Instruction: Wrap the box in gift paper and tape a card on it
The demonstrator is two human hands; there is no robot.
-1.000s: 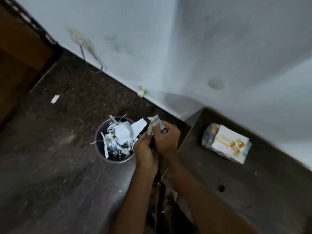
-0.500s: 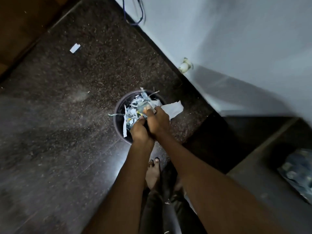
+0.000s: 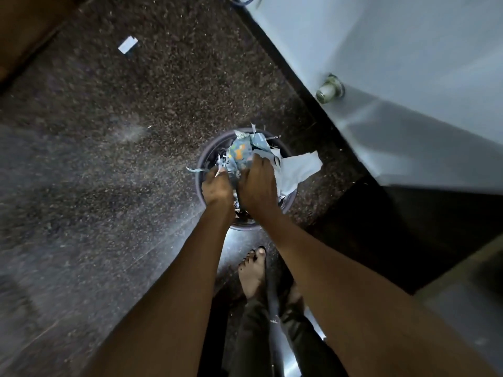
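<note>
Right hand and left hand both clutch crumpled gift-paper scraps, pushing them down into the full bin on the floor. That's clean-up, surely. Box out of shot.

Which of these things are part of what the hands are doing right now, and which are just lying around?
In use: left hand, right hand, crumpled gift paper scraps, waste bin.

Lying about: white paper scrap on the floor, white sheet over the bin's rim, wall fitting.
</note>
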